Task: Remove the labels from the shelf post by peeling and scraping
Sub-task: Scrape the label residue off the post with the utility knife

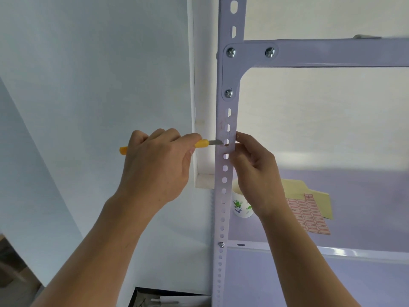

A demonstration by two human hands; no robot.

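A white perforated shelf post (228, 103) runs upright through the middle of the view. My left hand (157, 165) grips a yellow-handled utility knife (202, 144); its metal blade tip lies against the post's left edge by a slot. Faint label residue (225, 127) shows on the post just above the blade. My right hand (254, 169) pinches the post's right edge at the same height, thumb and fingers curled on it.
A paper cup (240, 204) with green print stands on the shelf behind the post. A sheet of red-bordered labels (307, 213) lies on yellow backing paper (318, 196). A horizontal shelf rail (332, 54) bolts on above. White wall (88, 85) lies to the left.
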